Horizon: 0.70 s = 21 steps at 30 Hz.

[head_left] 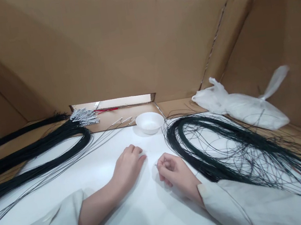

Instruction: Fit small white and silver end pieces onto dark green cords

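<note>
My left hand [129, 168] rests on the white tabletop [114, 224], its fingers loosely bent and its thumb apart from the index finger. I see nothing held in it. To its right, my right hand [173, 169] is closed in a pinch on a thin dark wire [156, 165]; only a short tip sticks out toward the left hand, and the rest is hidden by the fingers. Just beyond both hands stands a white bowl [150, 122]; its contents are too pale to make out. Three wires with white, beaded-looking ends [126, 120] lie left of the bowl.
Bundles of dark wire [67, 150] curve along the left, one with many white-striped ends [84, 116]. A looser, tangled dark bundle [204, 164] lies right, partly under my right sleeve. Behind it sits a knotted white plastic bag [249, 108]. Cardboard walls [117, 49] enclose the table.
</note>
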Each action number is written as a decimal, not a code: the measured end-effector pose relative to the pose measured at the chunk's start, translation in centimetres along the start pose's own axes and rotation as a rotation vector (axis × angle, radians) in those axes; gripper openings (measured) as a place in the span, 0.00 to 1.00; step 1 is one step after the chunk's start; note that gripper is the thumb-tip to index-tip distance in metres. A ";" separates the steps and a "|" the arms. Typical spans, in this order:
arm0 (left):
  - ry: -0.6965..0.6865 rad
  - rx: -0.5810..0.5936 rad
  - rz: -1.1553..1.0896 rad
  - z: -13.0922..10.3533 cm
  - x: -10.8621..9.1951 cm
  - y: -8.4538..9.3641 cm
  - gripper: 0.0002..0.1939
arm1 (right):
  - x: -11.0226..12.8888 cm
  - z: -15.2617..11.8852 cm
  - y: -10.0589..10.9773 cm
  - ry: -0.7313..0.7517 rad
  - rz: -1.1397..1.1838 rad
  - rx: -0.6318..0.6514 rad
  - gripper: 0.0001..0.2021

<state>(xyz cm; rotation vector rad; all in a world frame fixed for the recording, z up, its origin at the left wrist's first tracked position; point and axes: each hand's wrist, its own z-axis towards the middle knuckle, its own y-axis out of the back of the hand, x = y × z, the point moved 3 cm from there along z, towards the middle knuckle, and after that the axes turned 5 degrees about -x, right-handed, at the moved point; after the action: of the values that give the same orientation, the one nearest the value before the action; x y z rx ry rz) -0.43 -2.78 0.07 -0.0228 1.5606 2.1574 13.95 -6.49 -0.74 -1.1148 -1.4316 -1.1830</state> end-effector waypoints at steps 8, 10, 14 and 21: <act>-0.027 0.000 -0.015 0.8 -1.2 -0.4 0.10 | 0.4 -0.1 0.0 0.017 0.006 0.002 0.03; -0.013 -0.012 -0.069 0.4 -1.3 0.1 0.09 | 0.5 -0.1 0.0 0.012 0.002 0.006 0.03; 0.055 0.012 -0.347 -1.1 -1.8 1.1 0.08 | 0.5 -0.1 -0.1 -0.001 0.001 0.005 0.03; 0.472 0.155 -1.168 -3.1 -2.8 0.3 0.03 | 0.4 -0.3 -0.4 0.126 0.008 0.040 0.04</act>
<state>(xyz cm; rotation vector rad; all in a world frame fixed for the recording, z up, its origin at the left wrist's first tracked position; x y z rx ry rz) 1.08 -6.69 0.04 -1.1481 1.3642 1.1180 13.56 -6.76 -0.39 -1.0001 -1.3469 -1.1928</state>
